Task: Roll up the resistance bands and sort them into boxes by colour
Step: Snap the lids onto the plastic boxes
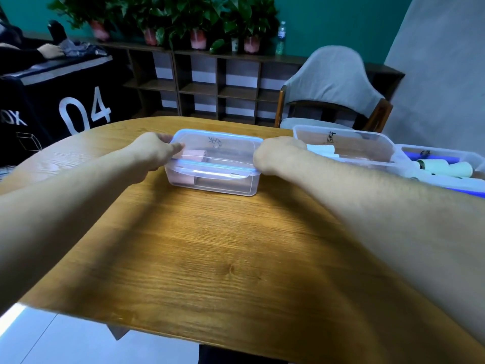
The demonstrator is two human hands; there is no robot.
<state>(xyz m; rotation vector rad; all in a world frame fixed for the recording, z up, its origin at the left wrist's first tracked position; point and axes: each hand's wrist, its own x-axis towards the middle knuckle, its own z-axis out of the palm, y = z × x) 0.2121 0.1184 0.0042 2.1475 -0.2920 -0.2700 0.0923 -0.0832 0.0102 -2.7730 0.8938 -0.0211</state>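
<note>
A clear plastic box [214, 179] with a blue-rimmed lid [217, 151] stands in the middle of the wooden table [210, 245]. Pink rolled bands [195, 154] show through its walls. My left hand [153, 153] grips the box's left end and my right hand [278, 156] grips its right end, both at lid height. To the right a second clear box [367, 145] holds a pale blue roll [321, 149]. A third box [446, 153] at the far right holds pale green rolls [446, 168].
A grey padded chair [333, 85] stands behind the table at the right. A dark shelf unit [210, 82] with potted plants [196, 24] lines the back wall. Another person's hand [51, 51] rests on a black counter at the far left.
</note>
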